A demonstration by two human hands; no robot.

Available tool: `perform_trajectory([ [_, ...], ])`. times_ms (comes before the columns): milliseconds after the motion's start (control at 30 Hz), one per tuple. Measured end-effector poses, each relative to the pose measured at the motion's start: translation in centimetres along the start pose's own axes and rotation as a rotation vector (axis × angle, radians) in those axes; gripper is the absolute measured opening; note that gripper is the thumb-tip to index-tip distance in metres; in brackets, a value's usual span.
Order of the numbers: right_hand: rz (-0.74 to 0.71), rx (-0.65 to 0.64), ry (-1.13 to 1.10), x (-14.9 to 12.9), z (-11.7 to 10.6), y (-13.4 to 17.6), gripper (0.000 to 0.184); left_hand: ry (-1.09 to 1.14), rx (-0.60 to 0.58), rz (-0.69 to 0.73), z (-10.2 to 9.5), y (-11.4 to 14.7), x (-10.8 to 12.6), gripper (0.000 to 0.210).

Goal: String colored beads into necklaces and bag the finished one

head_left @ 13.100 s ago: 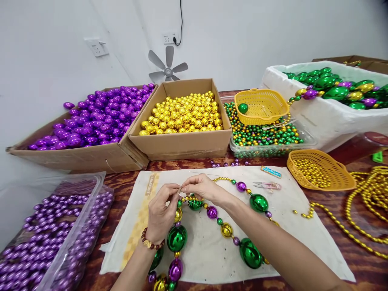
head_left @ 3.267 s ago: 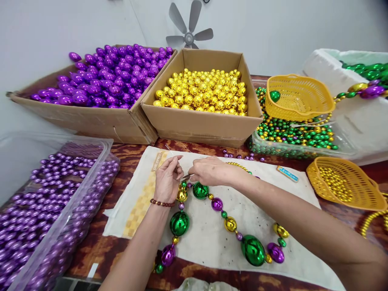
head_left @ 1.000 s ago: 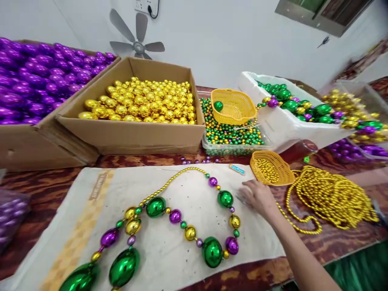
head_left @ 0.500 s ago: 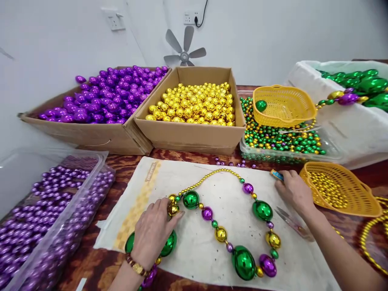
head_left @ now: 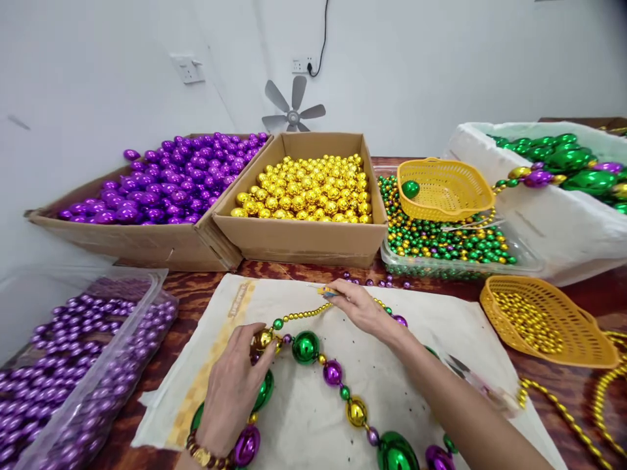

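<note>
My left hand (head_left: 235, 375) is closed around a gold bead (head_left: 266, 338) on a bead necklace. Green, purple and gold balls of different sizes make up the necklace, with a large green bead (head_left: 305, 347) just right of that hand. A string of small gold beads (head_left: 306, 314) runs along its top. Above this string, my right hand (head_left: 360, 307) pinches a small blue-and-yellow tube (head_left: 327, 291) with a thin tip, whose exact kind is unclear. My right forearm hides part of the necklace. A pair of scissors (head_left: 473, 375) lies on the white cloth (head_left: 392, 385) beyond the forearm.
At the back stand a carton of purple balls (head_left: 63, 236) and a carton of gold balls (head_left: 304, 240). A clear tub of purple beads (head_left: 159, 281) is at left. To the right are yellow baskets (head_left: 588, 339), a tray of mixed beads (head_left: 450, 264) and a white foam box (head_left: 519, 225).
My right hand has moved left with the small tube, from the cloth's right side to above the gold bead string. My left hand still grips the necklace, which has shifted slightly. The view has tilted up.
</note>
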State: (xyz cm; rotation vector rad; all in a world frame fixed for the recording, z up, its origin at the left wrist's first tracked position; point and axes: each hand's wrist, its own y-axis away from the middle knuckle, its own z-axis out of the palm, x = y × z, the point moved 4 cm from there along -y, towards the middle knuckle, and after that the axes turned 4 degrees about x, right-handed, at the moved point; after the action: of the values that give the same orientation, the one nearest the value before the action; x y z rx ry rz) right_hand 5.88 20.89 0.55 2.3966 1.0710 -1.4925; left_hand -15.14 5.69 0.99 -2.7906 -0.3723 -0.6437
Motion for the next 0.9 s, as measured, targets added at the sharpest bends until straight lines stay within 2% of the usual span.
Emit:
perform_trajectory([
  [167,0.010,-0.042,-0.172,0.3,1.4,-4.1,0.013,0.188,0.093,0.063,-0.6,-3.1,0.2,0.026],
  [333,0.071,-0.098,-0.229,1.2,3.4,-6.0,0.007,0.347,0.170,0.141,0.0,-7.0,-0.7,0.029],
  [500,0.125,-0.071,-0.245,2.2,5.4,-6.2,0.028,0.409,0.133,0.199,0.8,-10.2,-1.8,0.029],
  [700,0.121,-0.058,-0.291,3.0,5.5,-7.3,0.024,0.502,0.104,0.163,1.5,-11.6,-2.6,0.032],
  [900,0.034,-0.140,-0.341,3.0,4.9,-8.9,0.020,0.629,0.025,0.065,2.1,-11.8,-3.0,0.036],
])
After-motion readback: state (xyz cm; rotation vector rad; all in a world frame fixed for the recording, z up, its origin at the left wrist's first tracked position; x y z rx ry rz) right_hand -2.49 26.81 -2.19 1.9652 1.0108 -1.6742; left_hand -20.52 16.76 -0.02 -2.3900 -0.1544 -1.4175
